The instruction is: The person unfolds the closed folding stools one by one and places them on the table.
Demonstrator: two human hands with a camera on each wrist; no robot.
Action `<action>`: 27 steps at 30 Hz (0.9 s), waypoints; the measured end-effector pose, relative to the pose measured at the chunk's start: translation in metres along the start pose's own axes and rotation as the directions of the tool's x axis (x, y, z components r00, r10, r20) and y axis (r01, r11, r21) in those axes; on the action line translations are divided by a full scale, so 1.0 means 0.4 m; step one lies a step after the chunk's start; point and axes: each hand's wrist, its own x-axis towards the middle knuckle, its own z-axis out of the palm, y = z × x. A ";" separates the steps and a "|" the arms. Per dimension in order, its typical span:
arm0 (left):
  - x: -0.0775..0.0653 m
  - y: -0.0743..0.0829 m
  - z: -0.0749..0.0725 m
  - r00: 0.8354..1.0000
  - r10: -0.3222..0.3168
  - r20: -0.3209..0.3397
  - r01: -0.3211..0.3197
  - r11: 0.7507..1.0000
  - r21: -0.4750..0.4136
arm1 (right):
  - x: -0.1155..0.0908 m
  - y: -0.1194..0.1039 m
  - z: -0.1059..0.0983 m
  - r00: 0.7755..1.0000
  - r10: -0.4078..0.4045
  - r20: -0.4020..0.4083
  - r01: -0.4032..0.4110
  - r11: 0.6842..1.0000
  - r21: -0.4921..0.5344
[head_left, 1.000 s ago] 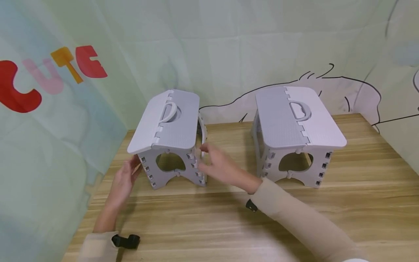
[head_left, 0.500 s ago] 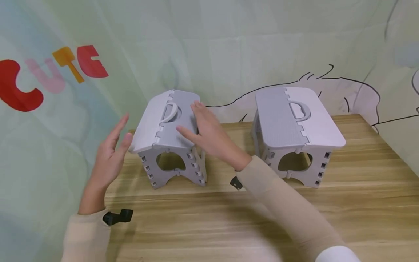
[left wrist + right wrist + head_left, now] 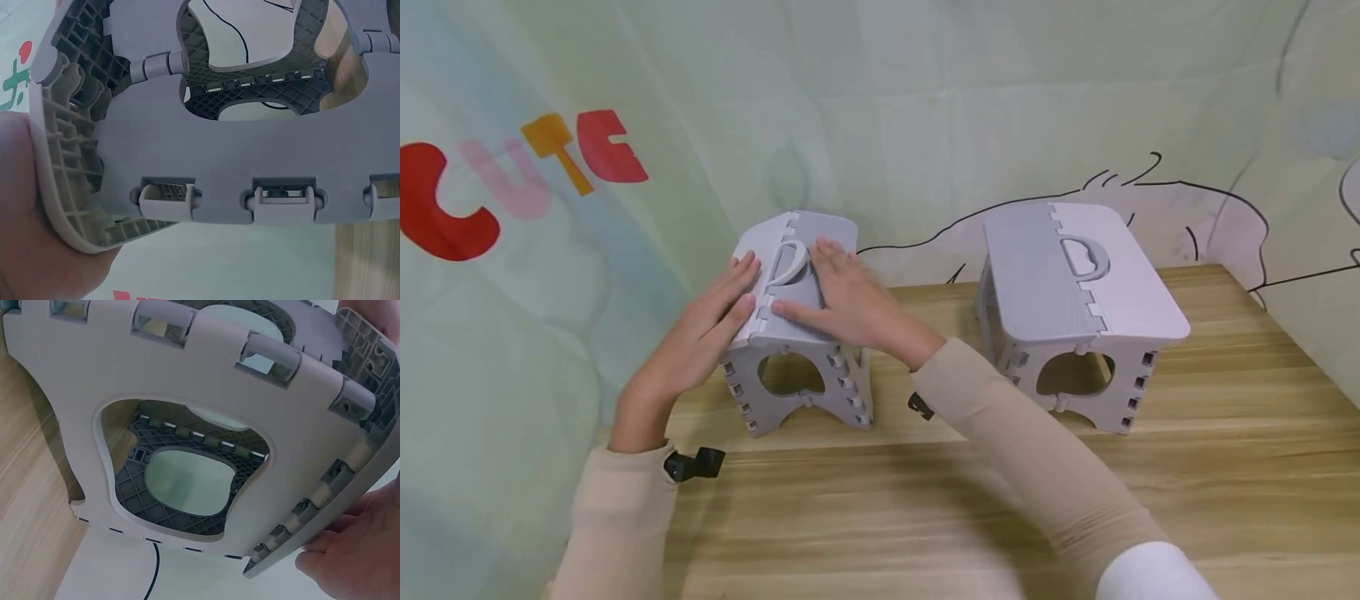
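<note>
A grey and white plastic folding stool (image 3: 808, 333) stands unfolded on the table at the left, its two top panels meeting in a slight ridge. My left hand (image 3: 688, 342) lies on its white panel, fingers straight. On the grey panel rests my right hand (image 3: 861, 304), fingers extended beside the handle (image 3: 792, 263). The left wrist view looks up at the stool's grey end panel (image 3: 187, 144), with part of my left hand (image 3: 37, 237) along the top's rim. From the right wrist, the pale leg panel (image 3: 194, 369) shows, and my right hand (image 3: 362, 550) meets the top's edge.
A second matching stool (image 3: 1086, 283) stands unfolded to the right on the wooden table (image 3: 880, 500). Printed cloth (image 3: 865, 150) hangs close behind and along the left side, bearing coloured letters (image 3: 553, 137).
My hands have risen from beside the left stool's legs and come down onto its top panels. Its top panels look unchanged, and the right stool has stayed put.
</note>
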 end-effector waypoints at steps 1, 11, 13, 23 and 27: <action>0.001 -0.001 0.001 1.000 -0.005 0.008 0.005 1.000 0.001 | 0.001 0.001 0.001 1.000 0.000 0.003 0.000 1.000 0.003; 0.003 -0.010 0.001 0.999 -0.030 0.045 0.030 1.000 0.004 | 0.008 0.011 0.010 1.000 -0.006 0.007 0.006 1.000 -0.027; 0.003 -0.013 0.002 0.998 -0.038 0.045 0.037 0.999 0.015 | 0.008 0.010 0.010 1.000 -0.007 0.013 0.008 0.999 -0.045; 0.004 -0.017 0.005 0.998 -0.034 0.052 0.031 0.998 0.057 | 0.011 0.006 0.010 0.999 -0.003 0.038 0.007 0.994 -0.108; 0.006 -0.015 0.005 0.998 -0.022 0.058 0.018 0.997 0.076 | 0.013 0.006 0.009 0.999 0.002 0.045 0.003 0.994 -0.112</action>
